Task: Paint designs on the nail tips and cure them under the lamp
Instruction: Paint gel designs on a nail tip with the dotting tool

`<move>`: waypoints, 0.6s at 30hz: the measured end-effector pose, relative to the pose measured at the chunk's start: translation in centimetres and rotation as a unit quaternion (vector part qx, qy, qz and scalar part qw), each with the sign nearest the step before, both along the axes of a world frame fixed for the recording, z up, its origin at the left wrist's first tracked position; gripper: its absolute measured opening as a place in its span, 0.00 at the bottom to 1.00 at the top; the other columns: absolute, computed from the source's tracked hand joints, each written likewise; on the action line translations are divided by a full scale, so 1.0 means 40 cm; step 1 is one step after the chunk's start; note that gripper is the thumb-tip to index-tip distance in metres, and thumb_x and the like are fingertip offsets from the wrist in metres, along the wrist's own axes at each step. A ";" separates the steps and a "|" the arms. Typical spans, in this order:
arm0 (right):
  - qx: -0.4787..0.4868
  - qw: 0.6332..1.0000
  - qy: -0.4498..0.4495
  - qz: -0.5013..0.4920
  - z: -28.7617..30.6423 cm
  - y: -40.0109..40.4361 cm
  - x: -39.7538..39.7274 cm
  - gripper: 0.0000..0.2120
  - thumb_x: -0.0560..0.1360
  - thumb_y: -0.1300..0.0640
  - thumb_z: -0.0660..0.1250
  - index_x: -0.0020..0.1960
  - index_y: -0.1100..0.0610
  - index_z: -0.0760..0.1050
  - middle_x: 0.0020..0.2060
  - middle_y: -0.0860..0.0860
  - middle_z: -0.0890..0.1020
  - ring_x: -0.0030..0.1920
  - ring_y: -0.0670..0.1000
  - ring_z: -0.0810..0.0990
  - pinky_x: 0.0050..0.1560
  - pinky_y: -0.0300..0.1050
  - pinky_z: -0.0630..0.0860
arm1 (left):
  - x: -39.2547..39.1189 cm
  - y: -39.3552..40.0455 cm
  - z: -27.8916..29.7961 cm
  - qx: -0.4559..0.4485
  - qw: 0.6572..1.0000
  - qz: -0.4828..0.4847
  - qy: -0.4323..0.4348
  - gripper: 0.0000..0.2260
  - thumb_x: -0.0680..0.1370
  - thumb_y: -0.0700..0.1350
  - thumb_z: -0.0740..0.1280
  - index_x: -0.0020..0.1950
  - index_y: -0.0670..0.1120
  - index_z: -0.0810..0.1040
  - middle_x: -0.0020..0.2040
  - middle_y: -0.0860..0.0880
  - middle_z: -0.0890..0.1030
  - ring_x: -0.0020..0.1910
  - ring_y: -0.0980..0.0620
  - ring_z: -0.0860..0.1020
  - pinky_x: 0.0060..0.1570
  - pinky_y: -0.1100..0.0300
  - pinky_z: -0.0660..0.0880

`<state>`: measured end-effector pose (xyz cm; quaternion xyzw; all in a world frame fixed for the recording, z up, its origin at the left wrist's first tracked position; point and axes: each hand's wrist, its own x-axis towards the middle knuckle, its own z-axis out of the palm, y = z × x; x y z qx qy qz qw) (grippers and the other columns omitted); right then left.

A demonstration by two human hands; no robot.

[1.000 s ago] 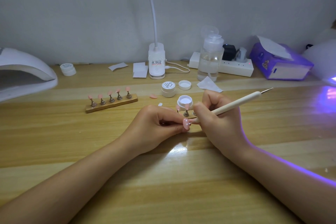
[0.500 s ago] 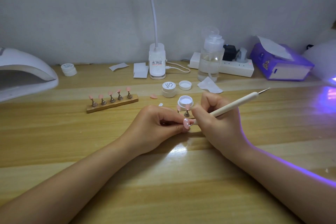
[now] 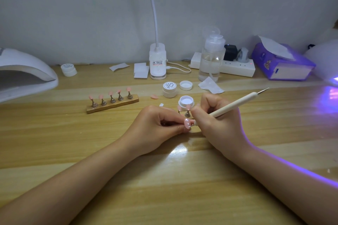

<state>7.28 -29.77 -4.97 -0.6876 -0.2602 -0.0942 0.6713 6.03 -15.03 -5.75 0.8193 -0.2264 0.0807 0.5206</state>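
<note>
Nearest the camera, both forearms lie on the wooden tabletop (image 3: 182, 188), likely to brace the fine work. The left hand (image 3: 155, 126) curls its fingers to pinch a pink nail tip (image 3: 187, 122), turning its face up toward the tool; white dots already show on it. The right hand (image 3: 217, 120) grips a dotting pen (image 3: 236, 107) like a pencil, its working end meeting the tip, the spare point aimed away. Just behind sits an open jar of white gel (image 3: 186, 102), close enough for quick reloading, with its lid (image 3: 186, 85) and a closed jar (image 3: 170, 89) beyond. To the left, a wooden holder (image 3: 112, 104) props five more pink tips upright. The curing lamp (image 3: 23, 75) waits at far left.
</note>
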 end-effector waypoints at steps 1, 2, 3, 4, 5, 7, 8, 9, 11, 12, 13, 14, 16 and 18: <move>0.000 1.000 -0.001 -0.001 0.000 0.001 -0.001 0.23 0.70 0.73 0.65 0.26 0.55 0.59 0.15 0.41 0.69 0.20 0.37 0.71 0.26 0.24 0.66 | 0.000 0.000 0.000 0.001 1.000 -0.001 0.000 0.08 0.69 0.38 0.72 0.46 0.47 0.82 0.38 0.59 0.82 0.39 0.67 0.78 0.41 0.74 0.70; 0.000 1.000 -0.003 -0.002 0.001 0.001 -0.001 0.22 0.70 0.71 0.65 0.26 0.55 0.59 0.15 0.41 0.69 0.20 0.37 0.71 0.27 0.25 0.66 | 0.000 0.000 0.000 0.002 1.000 0.000 -0.001 0.08 0.69 0.37 0.72 0.46 0.47 0.82 0.38 0.59 0.82 0.39 0.67 0.78 0.41 0.74 0.70; 0.001 1.000 -0.004 -0.001 0.001 0.002 -0.001 0.21 0.69 0.69 0.66 0.26 0.55 0.59 0.15 0.41 0.69 0.21 0.37 0.72 0.27 0.26 0.67 | 0.001 0.000 0.000 0.004 1.000 0.000 -0.003 0.08 0.69 0.38 0.72 0.46 0.47 0.82 0.38 0.59 0.82 0.39 0.67 0.78 0.41 0.74 0.70; 0.002 1.000 -0.003 -0.001 0.001 0.002 -0.001 0.20 0.69 0.68 0.65 0.26 0.55 0.59 0.15 0.41 0.69 0.21 0.36 0.72 0.27 0.26 0.68 | 0.001 0.000 0.000 0.006 1.000 0.001 -0.005 0.08 0.69 0.38 0.72 0.46 0.48 0.82 0.38 0.59 0.82 0.39 0.67 0.78 0.41 0.74 0.70; 0.001 1.000 -0.003 -0.001 0.001 0.002 0.000 0.20 0.69 0.69 0.65 0.26 0.55 0.59 0.15 0.41 0.69 0.21 0.36 0.72 0.27 0.26 0.68 | 0.001 0.000 0.000 0.008 1.000 0.002 -0.007 0.08 0.69 0.39 0.72 0.46 0.48 0.82 0.38 0.59 0.82 0.39 0.67 0.79 0.41 0.73 0.70; -0.003 1.000 -0.004 -0.006 0.000 0.002 0.000 0.22 0.70 0.71 0.65 0.26 0.55 0.59 0.15 0.41 0.69 0.20 0.36 0.71 0.26 0.25 0.66 | 0.001 0.001 0.000 0.008 1.000 0.003 -0.010 0.08 0.69 0.40 0.72 0.46 0.48 0.82 0.38 0.59 0.82 0.39 0.67 0.79 0.41 0.73 0.71; -0.005 1.000 -0.004 -0.008 0.001 0.001 0.000 0.22 0.70 0.73 0.64 0.26 0.55 0.59 0.15 0.41 0.68 0.19 0.37 0.71 0.25 0.24 0.64 | 0.001 0.001 0.000 0.006 1.000 0.003 -0.010 0.08 0.69 0.40 0.72 0.46 0.48 0.82 0.38 0.60 0.82 0.39 0.67 0.78 0.41 0.73 0.71; -0.007 1.000 -0.005 -0.008 0.001 0.001 0.000 0.23 0.70 0.74 0.64 0.26 0.55 0.60 0.14 0.41 0.68 0.19 0.37 0.70 0.24 0.23 0.63 | 0.001 0.001 0.000 0.005 1.000 0.002 -0.010 0.08 0.69 0.39 0.72 0.46 0.48 0.82 0.38 0.60 0.81 0.39 0.67 0.78 0.41 0.73 0.70; -0.010 1.000 -0.008 -0.010 0.000 0.001 -0.001 0.23 0.70 0.74 0.63 0.26 0.54 0.59 0.14 0.40 0.68 0.19 0.37 0.70 0.24 0.23 0.62 | 0.001 0.001 0.000 0.008 1.000 0.002 -0.012 0.08 0.69 0.39 0.72 0.46 0.48 0.82 0.38 0.60 0.81 0.39 0.67 0.78 0.41 0.74 0.70; -0.010 1.000 -0.010 -0.011 -0.001 0.001 0.000 0.23 0.70 0.74 0.63 0.26 0.54 0.59 0.14 0.40 0.68 0.19 0.37 0.70 0.24 0.23 0.62 | 0.002 0.001 0.000 0.010 1.000 0.002 -0.012 0.08 0.69 0.38 0.72 0.46 0.48 0.82 0.38 0.60 0.81 0.39 0.67 0.78 0.40 0.73 0.70; -0.010 1.000 -0.011 -0.010 -0.002 0.001 0.000 0.23 0.70 0.74 0.64 0.26 0.54 0.59 0.15 0.40 0.68 0.19 0.37 0.70 0.25 0.23 0.63 | 0.003 0.000 -0.001 0.009 1.000 0.002 -0.012 0.08 0.69 0.38 0.72 0.47 0.48 0.82 0.38 0.60 0.82 0.38 0.67 0.78 0.40 0.73 0.70; -0.012 1.000 -0.012 -0.008 -0.003 0.001 0.001 0.23 0.70 0.73 0.64 0.26 0.54 0.59 0.15 0.40 0.68 0.20 0.37 0.70 0.26 0.23 0.64 | 0.003 0.000 -0.001 0.008 1.000 0.002 -0.011 0.08 0.69 0.38 0.72 0.47 0.48 0.82 0.38 0.60 0.82 0.38 0.67 0.78 0.40 0.73 0.70; -0.013 1.000 -0.011 -0.007 -0.005 0.000 0.003 0.23 0.70 0.72 0.65 0.26 0.54 0.59 0.15 0.41 0.69 0.21 0.37 0.71 0.27 0.24 0.65 | 0.003 0.001 -0.001 0.006 1.000 0.002 -0.010 0.08 0.69 0.39 0.72 0.46 0.48 0.82 0.37 0.60 0.81 0.38 0.67 0.78 0.40 0.73 0.70; -0.013 1.000 -0.011 -0.010 -0.007 0.000 0.005 0.23 0.70 0.73 0.64 0.26 0.54 0.59 0.15 0.41 0.69 0.21 0.36 0.71 0.27 0.24 0.65 | 0.003 0.001 -0.001 0.006 1.000 0.002 -0.012 0.08 0.69 0.39 0.72 0.47 0.48 0.82 0.37 0.60 0.81 0.38 0.67 0.78 0.40 0.73 0.70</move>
